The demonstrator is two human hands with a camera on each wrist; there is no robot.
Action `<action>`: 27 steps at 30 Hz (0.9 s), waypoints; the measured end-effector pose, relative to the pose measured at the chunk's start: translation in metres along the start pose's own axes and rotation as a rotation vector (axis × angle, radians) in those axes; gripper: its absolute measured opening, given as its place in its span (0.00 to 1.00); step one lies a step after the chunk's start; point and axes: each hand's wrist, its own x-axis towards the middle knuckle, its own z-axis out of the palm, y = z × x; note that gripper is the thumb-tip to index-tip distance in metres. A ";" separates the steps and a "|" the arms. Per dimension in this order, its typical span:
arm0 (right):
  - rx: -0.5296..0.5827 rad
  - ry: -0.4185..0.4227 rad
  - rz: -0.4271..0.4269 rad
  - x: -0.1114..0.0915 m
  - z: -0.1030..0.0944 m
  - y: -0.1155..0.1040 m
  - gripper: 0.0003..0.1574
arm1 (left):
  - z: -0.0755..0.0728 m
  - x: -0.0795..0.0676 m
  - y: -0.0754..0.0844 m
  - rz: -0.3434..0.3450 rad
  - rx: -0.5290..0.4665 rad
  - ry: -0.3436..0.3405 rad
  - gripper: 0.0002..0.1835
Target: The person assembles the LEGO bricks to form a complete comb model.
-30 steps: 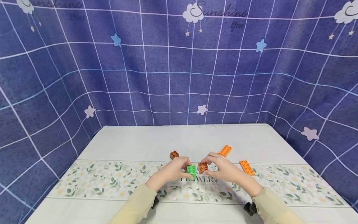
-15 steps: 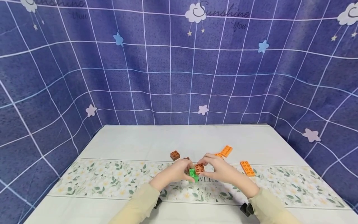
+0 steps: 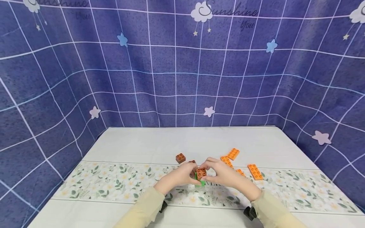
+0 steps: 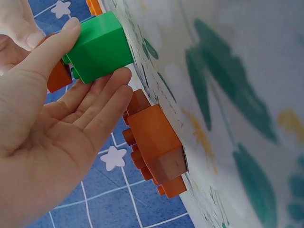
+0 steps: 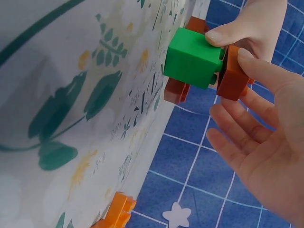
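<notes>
My left hand point(image 3: 182, 174) holds a tall green toy building block point(image 4: 103, 47) between thumb and fingers, its base on the tablecloth. With thumb and fingertips, my right hand point(image 3: 219, 171) pinches a brown building brick point(image 5: 231, 72) over the green block's studded top. Some green studs show between the two in the right wrist view, and the brown brick looks slightly tilted. Beside the left hand lies another brown brick point(image 4: 156, 142), mostly hidden behind that hand in the head view. A further brown brick point(image 3: 180, 158) sits a little beyond it.
Several flat orange building plates lie right of the hands; one orange plate point(image 3: 255, 172) is farthest right, another orange plate point(image 3: 233, 154) farther back. A white tablecloth point(image 3: 137, 144) with a flowered band covers the table. Behind it hangs a blue curtain point(image 3: 159, 82).
My right hand has carried the brown brick left, from beside the green block to over its top. The left hand keeps its hold on the green block, shifting slightly right.
</notes>
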 end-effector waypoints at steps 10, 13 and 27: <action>0.005 -0.029 0.008 0.005 0.002 -0.001 0.21 | 0.001 -0.001 0.001 -0.001 0.007 -0.011 0.30; 0.004 -0.030 0.013 0.005 0.002 -0.002 0.21 | 0.001 -0.001 0.001 -0.002 0.012 -0.012 0.30; 0.015 -0.033 0.047 0.007 0.002 -0.001 0.20 | 0.001 0.000 0.000 -0.004 -0.023 -0.016 0.25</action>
